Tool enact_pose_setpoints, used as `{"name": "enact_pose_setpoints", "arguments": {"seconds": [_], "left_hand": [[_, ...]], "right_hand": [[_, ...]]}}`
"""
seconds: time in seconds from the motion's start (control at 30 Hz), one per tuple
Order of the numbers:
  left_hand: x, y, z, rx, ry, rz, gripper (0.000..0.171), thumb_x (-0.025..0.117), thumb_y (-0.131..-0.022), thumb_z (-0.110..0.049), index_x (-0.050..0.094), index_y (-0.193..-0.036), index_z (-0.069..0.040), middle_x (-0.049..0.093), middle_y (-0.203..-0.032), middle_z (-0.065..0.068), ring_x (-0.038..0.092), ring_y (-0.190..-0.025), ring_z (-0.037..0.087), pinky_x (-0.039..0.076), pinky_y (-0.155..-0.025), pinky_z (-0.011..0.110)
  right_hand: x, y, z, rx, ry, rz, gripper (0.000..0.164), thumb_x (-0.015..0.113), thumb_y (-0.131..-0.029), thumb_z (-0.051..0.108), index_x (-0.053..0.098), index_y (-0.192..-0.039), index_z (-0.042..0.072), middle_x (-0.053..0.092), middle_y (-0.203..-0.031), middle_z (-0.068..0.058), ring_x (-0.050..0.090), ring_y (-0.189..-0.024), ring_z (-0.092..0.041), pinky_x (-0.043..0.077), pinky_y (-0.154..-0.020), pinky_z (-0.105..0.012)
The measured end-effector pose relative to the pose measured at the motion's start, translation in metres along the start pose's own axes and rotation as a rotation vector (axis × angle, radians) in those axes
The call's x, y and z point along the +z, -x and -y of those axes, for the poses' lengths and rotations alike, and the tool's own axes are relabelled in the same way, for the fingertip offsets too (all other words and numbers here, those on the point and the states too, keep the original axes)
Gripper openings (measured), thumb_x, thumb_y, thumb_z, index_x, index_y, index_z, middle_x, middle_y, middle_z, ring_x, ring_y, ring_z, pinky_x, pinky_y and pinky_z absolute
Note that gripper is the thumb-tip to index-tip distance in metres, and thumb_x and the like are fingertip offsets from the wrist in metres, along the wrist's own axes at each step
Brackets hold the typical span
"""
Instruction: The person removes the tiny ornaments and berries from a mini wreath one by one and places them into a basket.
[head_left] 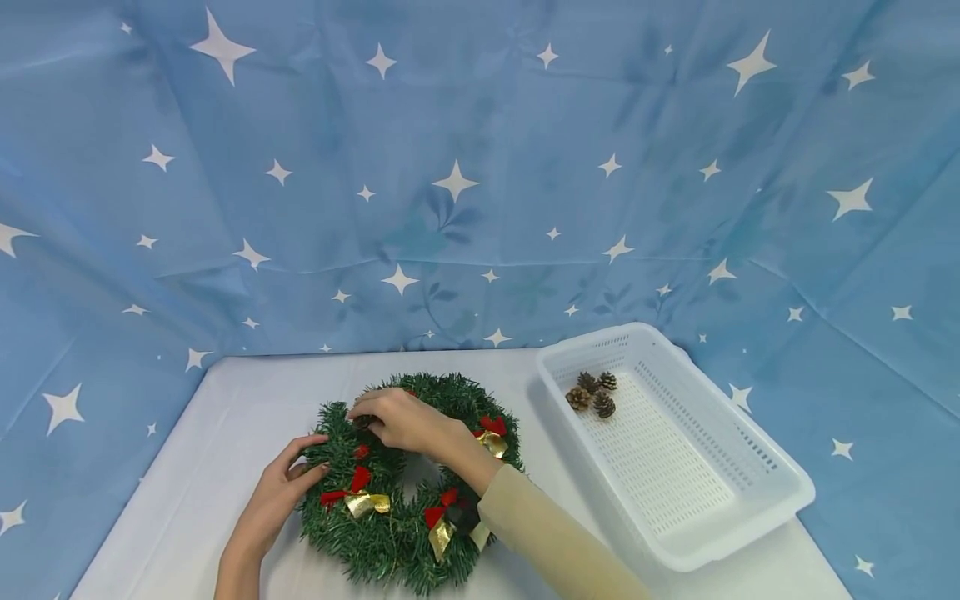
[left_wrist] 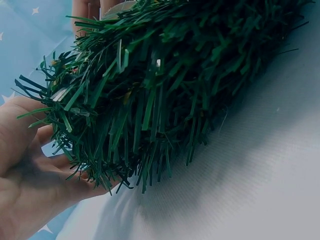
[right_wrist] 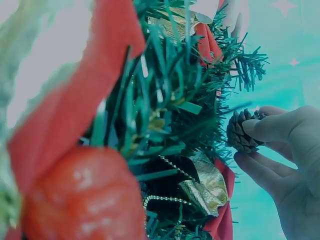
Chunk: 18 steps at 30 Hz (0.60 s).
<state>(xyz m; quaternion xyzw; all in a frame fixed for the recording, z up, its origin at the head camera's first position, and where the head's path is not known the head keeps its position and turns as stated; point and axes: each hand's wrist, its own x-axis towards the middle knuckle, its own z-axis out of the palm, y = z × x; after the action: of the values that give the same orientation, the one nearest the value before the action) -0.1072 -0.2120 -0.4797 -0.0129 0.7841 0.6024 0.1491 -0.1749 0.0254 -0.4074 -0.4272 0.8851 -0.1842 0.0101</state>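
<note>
A green tinsel wreath [head_left: 352,537] lies on the white-covered table, decorated with red-and-gold bows [head_left: 367,503]. My left hand [head_left: 273,492] holds its left edge; in the left wrist view, thumb and fingers spread around the green strands [left_wrist: 150,95], which hide some fingertips. My right hand [head_left: 405,419] reaches across to the wreath's upper left. Between its thumb and fingers it pinches a brown pine cone [right_wrist: 242,131], right at the greenery in the right wrist view. From the head, that cone is mostly hidden under the fingers.
On the right stands a white plastic basket [head_left: 678,467] with several pine cones [head_left: 603,405] in its far left corner. A blue star-patterned cloth [head_left: 495,208] hangs behind the table [head_left: 262,383]. Close to the right wrist camera is a shiny red ornament [right_wrist: 85,200].
</note>
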Motion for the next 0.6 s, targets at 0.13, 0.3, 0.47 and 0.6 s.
{"name": "enact_pose_setpoints", "arguments": {"seconds": [0.13,0.3,0.47,0.6], "left_hand": [[0.000,0.000,0.000,-0.001,0.002,0.000,0.058,0.063,-0.105,-0.027,0.038,-0.156,-0.014,0.009,-0.172,0.019,0.028,-0.150,0.049,0.039,-0.112,0.064],[0.001,-0.001,0.002,-0.003,0.013,0.004,0.058,0.062,-0.105,-0.026,0.038,-0.156,-0.014,0.006,-0.172,0.019,0.024,-0.152,0.051,0.037,-0.114,0.066],[0.001,-0.002,0.003,-0.008,0.012,-0.003,0.058,0.063,-0.104,-0.027,0.039,-0.155,-0.014,0.007,-0.172,0.019,0.023,-0.152,0.050,0.035,-0.114,0.067],[0.000,-0.002,0.002,-0.006,0.005,-0.003,0.058,0.064,-0.104,-0.027,0.039,-0.155,-0.015,0.008,-0.172,0.018,0.021,-0.153,0.051,0.035,-0.114,0.068]], "right_hand": [[-0.003,0.003,0.000,-0.007,-0.001,-0.015,0.034,0.065,-0.100,0.001,0.070,-0.132,0.010,0.066,-0.139,-0.005,0.063,-0.129,-0.015,0.050,-0.103,-0.016],[-0.007,0.011,-0.003,-0.005,-0.048,-0.052,0.034,0.065,-0.100,0.001,0.070,-0.132,0.009,0.068,-0.136,-0.006,0.068,-0.120,-0.015,0.053,-0.095,-0.015],[-0.012,0.019,-0.007,0.001,-0.071,-0.077,0.032,0.067,-0.099,0.002,0.070,-0.131,0.008,0.068,-0.134,-0.006,0.070,-0.113,-0.015,0.054,-0.088,-0.013],[-0.017,0.024,-0.009,-0.002,-0.096,-0.092,0.032,0.067,-0.099,0.001,0.070,-0.130,0.005,0.068,-0.134,-0.009,0.070,-0.115,-0.019,0.055,-0.089,-0.016]]}}
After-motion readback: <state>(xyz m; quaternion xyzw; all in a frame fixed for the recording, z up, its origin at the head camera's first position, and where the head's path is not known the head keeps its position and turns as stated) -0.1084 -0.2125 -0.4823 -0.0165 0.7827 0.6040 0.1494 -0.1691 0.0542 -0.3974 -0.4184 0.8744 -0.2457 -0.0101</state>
